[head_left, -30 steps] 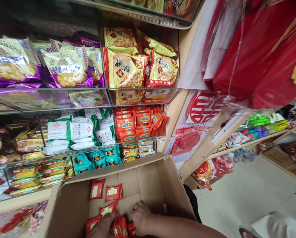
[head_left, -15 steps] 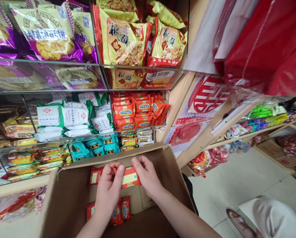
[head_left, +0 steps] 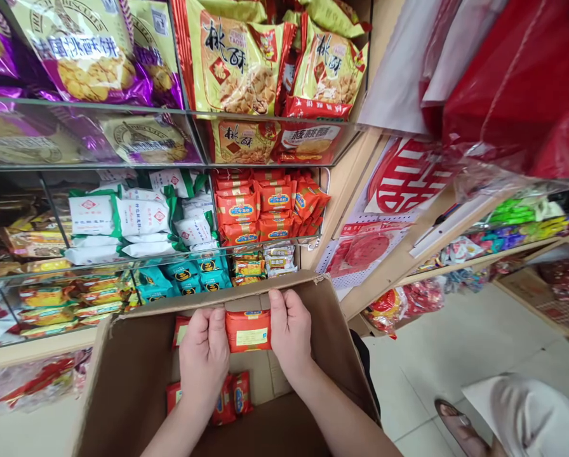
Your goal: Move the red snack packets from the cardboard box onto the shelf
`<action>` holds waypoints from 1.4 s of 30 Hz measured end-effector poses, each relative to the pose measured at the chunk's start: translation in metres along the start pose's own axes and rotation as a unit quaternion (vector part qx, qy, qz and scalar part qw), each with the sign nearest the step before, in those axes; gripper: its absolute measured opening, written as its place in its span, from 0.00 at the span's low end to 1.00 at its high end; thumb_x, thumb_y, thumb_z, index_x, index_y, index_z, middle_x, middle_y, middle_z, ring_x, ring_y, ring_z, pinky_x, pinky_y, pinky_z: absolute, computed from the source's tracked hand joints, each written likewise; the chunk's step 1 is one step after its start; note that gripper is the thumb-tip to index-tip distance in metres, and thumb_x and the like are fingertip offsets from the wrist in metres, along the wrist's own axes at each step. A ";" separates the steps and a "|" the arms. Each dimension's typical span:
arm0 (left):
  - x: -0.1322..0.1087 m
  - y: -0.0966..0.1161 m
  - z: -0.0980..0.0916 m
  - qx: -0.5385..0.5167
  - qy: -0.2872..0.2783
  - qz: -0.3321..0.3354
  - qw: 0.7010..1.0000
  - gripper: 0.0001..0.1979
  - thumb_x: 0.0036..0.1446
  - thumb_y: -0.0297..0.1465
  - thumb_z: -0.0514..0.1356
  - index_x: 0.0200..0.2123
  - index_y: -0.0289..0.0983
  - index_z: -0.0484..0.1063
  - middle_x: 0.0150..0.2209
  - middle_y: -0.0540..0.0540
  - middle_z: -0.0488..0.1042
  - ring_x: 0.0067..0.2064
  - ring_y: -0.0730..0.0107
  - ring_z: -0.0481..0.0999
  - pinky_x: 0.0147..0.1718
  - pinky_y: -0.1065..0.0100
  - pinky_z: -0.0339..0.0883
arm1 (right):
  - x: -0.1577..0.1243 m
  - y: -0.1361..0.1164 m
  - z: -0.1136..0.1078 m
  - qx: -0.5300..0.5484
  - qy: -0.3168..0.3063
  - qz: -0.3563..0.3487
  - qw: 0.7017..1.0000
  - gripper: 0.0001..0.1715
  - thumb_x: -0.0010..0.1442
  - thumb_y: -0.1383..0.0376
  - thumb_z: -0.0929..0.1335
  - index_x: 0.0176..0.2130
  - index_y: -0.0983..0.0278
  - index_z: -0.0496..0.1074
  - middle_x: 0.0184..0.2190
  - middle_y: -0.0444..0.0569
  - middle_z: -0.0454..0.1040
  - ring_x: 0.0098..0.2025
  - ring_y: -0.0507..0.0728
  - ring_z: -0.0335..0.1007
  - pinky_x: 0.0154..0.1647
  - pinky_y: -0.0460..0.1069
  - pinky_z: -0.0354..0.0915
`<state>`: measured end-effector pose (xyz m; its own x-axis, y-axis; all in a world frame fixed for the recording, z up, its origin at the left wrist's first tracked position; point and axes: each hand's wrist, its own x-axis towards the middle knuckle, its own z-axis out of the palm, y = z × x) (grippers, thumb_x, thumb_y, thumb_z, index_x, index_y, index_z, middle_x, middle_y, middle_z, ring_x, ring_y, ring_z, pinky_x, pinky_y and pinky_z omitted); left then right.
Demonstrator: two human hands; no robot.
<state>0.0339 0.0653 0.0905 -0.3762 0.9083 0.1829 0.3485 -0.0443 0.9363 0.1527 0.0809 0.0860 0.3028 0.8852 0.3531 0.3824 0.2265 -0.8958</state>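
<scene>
the person's left hand (head_left: 206, 358) and right hand (head_left: 291, 333) are raised over an open cardboard box (head_left: 110, 387), a red packet (head_left: 249, 331) stretched between them. each grip is closed on one end of it, left and right, thumbs uppermost, the pale label panel facing the wearer. below, inside the box, a few more red packets (head_left: 240, 391) lie on the bottom, partly hidden by the left forearm; another small red one (head_left: 181, 330) shows just beside the left hand. to the right, another person's sandalled foot (head_left: 456, 422) rests on the tiled floor (head_left: 408, 368), near pale cloth (head_left: 527, 409). beyond the box's far edge stands a shelf unit: teal packets (head_left: 211, 273) low down, then white-and-green packets (head_left: 144, 216) beside stacked orange-red packets (head_left: 275, 197), and above them yellow biscuit bags (head_left: 239, 63) beside purple-and-cream bags (head_left: 89, 60).
</scene>
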 end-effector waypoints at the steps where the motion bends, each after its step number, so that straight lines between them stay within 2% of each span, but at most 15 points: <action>1: -0.001 -0.001 0.001 -0.011 -0.001 -0.010 1.000 0.14 0.53 0.42 0.51 0.22 0.41 0.62 0.19 0.55 0.62 0.23 0.74 0.60 0.24 0.72 0.56 | 0.002 0.000 -0.002 -0.006 0.005 -0.018 1.000 0.20 0.60 0.57 0.57 0.20 0.62 0.50 0.16 0.38 0.52 0.19 0.48 0.49 0.20 0.44 0.49; 6: -0.010 0.009 0.004 -0.107 -0.047 -0.134 0.984 0.14 0.53 0.46 0.50 0.35 0.43 0.61 0.26 0.54 0.66 0.25 0.73 0.65 0.25 0.70 0.61 | 0.016 0.000 -0.019 -0.120 0.070 -0.281 0.950 0.19 0.58 0.64 0.62 0.20 0.61 0.51 0.15 0.38 0.51 0.18 0.48 0.47 0.20 0.45 0.47; 9: -0.018 0.025 0.000 -0.321 -0.194 -0.318 0.871 0.15 0.53 0.46 0.50 0.31 0.42 0.65 0.21 0.55 0.66 0.20 0.77 0.63 0.21 0.72 0.62 | 0.015 -0.007 -0.025 -0.170 0.017 -0.451 0.876 0.18 0.57 0.65 0.63 0.19 0.62 0.54 0.14 0.40 0.56 0.19 0.50 0.50 0.21 0.47 0.47; 11: -0.020 0.034 -0.004 -0.412 -0.217 -0.405 0.787 0.12 0.50 0.40 0.57 0.20 0.40 0.65 0.13 0.57 0.61 0.16 0.81 0.59 0.17 0.76 0.60 | 0.006 -0.011 -0.025 -0.174 -0.049 -0.515 0.838 0.18 0.56 0.65 0.63 0.18 0.62 0.55 0.14 0.41 0.57 0.20 0.51 0.52 0.22 0.47 0.48; 14: -0.019 0.038 -0.011 -0.406 -0.217 -0.439 0.772 0.07 0.48 0.35 0.59 0.21 0.40 0.70 0.14 0.54 0.65 0.16 0.79 0.63 0.14 0.76 0.58 | -0.012 -0.014 -0.025 -0.151 -0.122 -0.547 0.814 0.18 0.54 0.66 0.63 0.16 0.62 0.56 0.14 0.41 0.58 0.20 0.51 0.52 0.22 0.48 0.48; 17: -0.012 0.037 -0.020 -0.431 -0.252 -0.431 0.752 0.14 0.51 0.39 0.54 0.37 0.39 0.73 0.26 0.46 0.76 0.27 0.67 0.75 0.20 0.70 0.66 | -0.020 -0.016 -0.033 -0.091 -0.164 -0.469 0.863 0.18 0.54 0.64 0.64 0.17 0.61 0.55 0.15 0.42 0.61 0.21 0.51 0.55 0.22 0.47 0.51; 20: -0.006 0.038 -0.026 -0.459 -0.221 -0.427 0.747 0.16 0.51 0.36 0.55 0.44 0.43 0.70 0.28 0.48 0.78 0.29 0.64 0.77 0.24 0.67 0.70 | -0.012 -0.024 -0.044 -0.002 -0.146 -0.227 0.963 0.12 0.56 0.65 0.62 0.22 0.61 0.59 0.18 0.42 0.63 0.21 0.50 0.57 0.23 0.47 0.55; 22: -0.004 0.041 -0.024 -0.452 -0.208 -0.419 0.760 0.18 0.50 0.36 0.56 0.46 0.44 0.68 0.26 0.49 0.78 0.27 0.64 0.77 0.25 0.66 0.70 | -0.004 -0.030 -0.047 0.076 -0.157 -0.044 0.984 0.05 0.55 0.63 0.63 0.29 0.61 0.61 0.22 0.42 0.64 0.23 0.50 0.60 0.23 0.46 0.57; 25: -0.011 0.046 -0.014 -0.438 -0.185 -0.346 0.809 0.22 0.51 0.38 0.56 0.51 0.46 0.63 0.33 0.49 0.79 0.34 0.63 0.77 0.32 0.64 0.72 | -0.004 -0.033 -0.040 0.212 -0.225 0.122 0.943 0.11 0.51 0.60 0.67 0.34 0.61 0.61 0.27 0.42 0.67 0.27 0.50 0.64 0.27 0.45 0.62; 28: -0.021 0.041 -0.004 -0.390 -0.167 -0.278 0.862 0.26 0.49 0.40 0.58 0.53 0.49 0.58 0.44 0.49 0.75 0.45 0.62 0.74 0.43 0.62 0.68 | -0.013 -0.028 -0.031 0.309 -0.251 0.191 0.897 0.14 0.48 0.61 0.69 0.33 0.62 0.62 0.30 0.43 0.69 0.30 0.50 0.66 0.33 0.47 0.64; 30: -0.024 0.032 -0.004 -0.319 -0.164 -0.245 0.901 0.29 0.47 0.41 0.59 0.53 0.49 0.57 0.47 0.49 0.73 0.49 0.61 0.70 0.46 0.62 0.66 | -0.013 -0.023 -0.032 0.291 -0.244 0.200 0.903 0.15 0.46 0.61 0.69 0.33 0.63 0.63 0.29 0.43 0.70 0.29 0.50 0.66 0.32 0.46 0.64; 32: -0.017 0.024 -0.008 -0.242 -0.159 -0.161 0.943 0.29 0.47 0.43 0.59 0.53 0.49 0.56 0.50 0.48 0.71 0.52 0.60 0.68 0.48 0.62 0.65 | -0.001 -0.024 -0.042 0.207 -0.232 0.157 0.937 0.15 0.48 0.60 0.69 0.35 0.63 0.64 0.28 0.43 0.70 0.28 0.50 0.66 0.28 0.46 0.63; 35: 0.011 0.030 -0.018 -0.081 -0.141 0.059 0.985 0.25 0.51 0.39 0.56 0.53 0.48 0.56 0.55 0.47 0.64 0.54 0.60 0.64 0.51 0.59 0.61 | 0.042 -0.036 -0.063 0.014 -0.169 -0.041 0.985 0.13 0.53 0.61 0.66 0.40 0.62 0.65 0.33 0.46 0.72 0.34 0.53 0.67 0.34 0.49 0.63; 39: 0.067 0.069 -0.015 0.168 -0.079 0.406 0.895 0.27 0.53 0.31 0.54 0.57 0.38 0.52 0.58 0.40 0.59 0.59 0.61 0.56 0.57 0.58 0.50 | 0.113 -0.062 -0.074 -0.213 -0.071 -0.309 0.924 0.10 0.56 0.67 0.63 0.40 0.64 0.66 0.37 0.49 0.71 0.41 0.56 0.63 0.42 0.51 0.59; 42: 0.101 0.094 0.004 0.279 -0.092 0.490 0.821 0.30 0.55 0.34 0.52 0.58 0.29 0.48 0.61 0.35 0.51 0.63 0.59 0.45 0.59 0.56 0.45 | 0.148 -0.073 -0.061 -0.284 -0.089 -0.340 0.892 0.10 0.56 0.68 0.64 0.41 0.65 0.65 0.36 0.48 0.72 0.40 0.56 0.63 0.41 0.50 0.59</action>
<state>0.0323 0.1545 0.1959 0.4372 0.6008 0.6693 0.7652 -0.6395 0.0742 0.2231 0.1703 0.2207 -0.2909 0.6840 0.6689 0.8216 0.5369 -0.1917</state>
